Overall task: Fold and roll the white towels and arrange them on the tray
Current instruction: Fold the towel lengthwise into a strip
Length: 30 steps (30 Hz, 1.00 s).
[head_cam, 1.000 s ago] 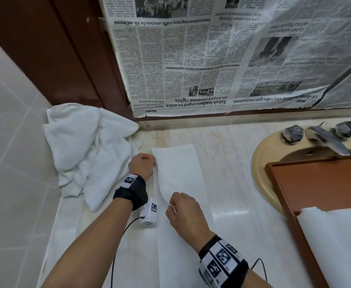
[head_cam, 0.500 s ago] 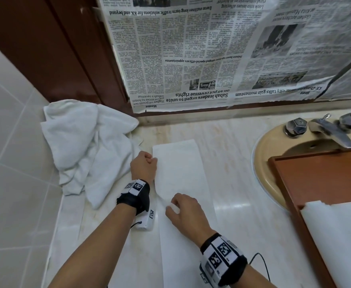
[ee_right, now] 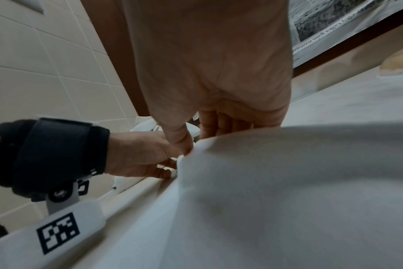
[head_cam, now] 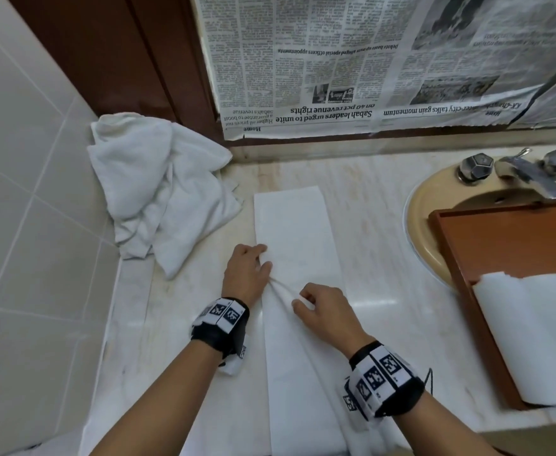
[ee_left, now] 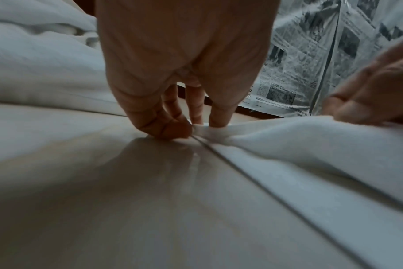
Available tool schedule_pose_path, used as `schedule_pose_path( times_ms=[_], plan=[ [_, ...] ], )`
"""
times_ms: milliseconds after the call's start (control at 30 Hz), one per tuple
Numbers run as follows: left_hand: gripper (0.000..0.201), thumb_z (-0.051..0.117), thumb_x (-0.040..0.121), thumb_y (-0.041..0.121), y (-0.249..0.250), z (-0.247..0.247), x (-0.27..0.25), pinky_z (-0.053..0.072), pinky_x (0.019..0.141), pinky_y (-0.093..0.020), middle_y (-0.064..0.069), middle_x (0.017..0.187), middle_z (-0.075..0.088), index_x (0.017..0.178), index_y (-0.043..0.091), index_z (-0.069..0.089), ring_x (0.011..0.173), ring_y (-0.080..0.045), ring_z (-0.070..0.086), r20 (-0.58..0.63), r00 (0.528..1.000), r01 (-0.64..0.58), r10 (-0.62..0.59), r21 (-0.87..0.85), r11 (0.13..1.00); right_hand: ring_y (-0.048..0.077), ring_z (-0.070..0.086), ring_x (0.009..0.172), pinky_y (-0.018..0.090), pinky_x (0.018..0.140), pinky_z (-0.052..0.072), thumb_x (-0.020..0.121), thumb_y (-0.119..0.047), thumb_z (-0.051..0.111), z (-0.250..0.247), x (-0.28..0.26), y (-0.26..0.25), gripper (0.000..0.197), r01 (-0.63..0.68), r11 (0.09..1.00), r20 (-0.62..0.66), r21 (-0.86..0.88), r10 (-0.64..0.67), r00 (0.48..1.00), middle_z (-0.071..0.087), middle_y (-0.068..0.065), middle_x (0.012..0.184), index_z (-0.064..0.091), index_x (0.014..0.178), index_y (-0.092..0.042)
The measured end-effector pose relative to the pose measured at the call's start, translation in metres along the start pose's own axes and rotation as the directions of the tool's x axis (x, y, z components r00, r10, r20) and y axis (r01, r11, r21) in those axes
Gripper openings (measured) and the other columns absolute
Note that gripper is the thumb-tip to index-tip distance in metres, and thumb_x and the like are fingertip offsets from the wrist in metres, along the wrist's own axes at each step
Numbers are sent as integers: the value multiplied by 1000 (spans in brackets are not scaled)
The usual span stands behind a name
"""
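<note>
A long white towel [head_cam: 298, 232], folded into a narrow strip, lies lengthwise on the marble counter. My left hand [head_cam: 266, 269] pinches its left edge about halfway along; in the left wrist view the fingertips [ee_left: 215, 122] nip the hem of the towel [ee_left: 311, 149]. My right hand [head_cam: 300, 300] pinches a raised fold of the towel just to the right, and the cloth is bunched between the two hands. In the right wrist view the thumb [ee_right: 184, 143] presses on the towel [ee_right: 288, 191]. A wooden tray [head_cam: 500, 245] at the right holds rolled white towels [head_cam: 540, 337].
A loose heap of white towels [head_cam: 158, 199] lies in the back left corner against the tiled wall. The tray rests over a beige sink [head_cam: 431, 209] with a metal faucet [head_cam: 530, 176]. Newspaper [head_cam: 352, 60] covers the wall behind. The counter's front edge runs close to my arms.
My left hand has slid back along the towel's left edge toward my right hand, and the cloth between them has bunched up. The view has tipped downward.
</note>
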<state>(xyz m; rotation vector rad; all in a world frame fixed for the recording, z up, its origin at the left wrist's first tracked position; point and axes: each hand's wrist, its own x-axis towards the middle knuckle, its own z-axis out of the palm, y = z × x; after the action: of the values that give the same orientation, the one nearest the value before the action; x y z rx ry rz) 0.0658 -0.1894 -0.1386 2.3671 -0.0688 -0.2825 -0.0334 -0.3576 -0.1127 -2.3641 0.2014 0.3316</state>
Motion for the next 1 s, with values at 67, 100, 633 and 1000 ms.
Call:
schedule_pose_path(
  times_ms=[67,100,633,1000],
  plan=[
    [42,64,94,27,-1,1,-7,43,98,-29,0,112,46,135,19,59,97,-18,55,1,1000,3,-3,-25,1000,15,56,71,32,62,45,93,-31,57,3,-6,1,18,9,999,-6,-48,-9,1000,61,-5,76,62,86,-15],
    [42,64,93,28,-2,3,-12,43,98,-29,0,111,46,134,20,59,98,-19,56,-4,1000,7,-7,-31,999,17,57,73,33,63,45,94,-30,56,5,-7,0,18,11,997,-8,-70,-12,1000,63,-3,79,62,88,-14],
    [54,60,92,29,37,7,-10,44,99,-36,-12,135,46,144,22,50,124,-31,50,106,984,113,-144,254,961,23,53,65,34,59,40,96,-27,56,-2,-56,41,27,-42,998,51,-39,44,998,57,5,71,56,82,-5],
    [53,57,95,34,61,27,37,46,100,-41,-16,134,45,144,17,49,121,-34,52,39,986,148,-164,265,953,26,47,82,32,65,34,96,-23,50,-45,14,58,20,-156,975,-65,-157,147,987,62,12,88,51,81,-10]
  ],
)
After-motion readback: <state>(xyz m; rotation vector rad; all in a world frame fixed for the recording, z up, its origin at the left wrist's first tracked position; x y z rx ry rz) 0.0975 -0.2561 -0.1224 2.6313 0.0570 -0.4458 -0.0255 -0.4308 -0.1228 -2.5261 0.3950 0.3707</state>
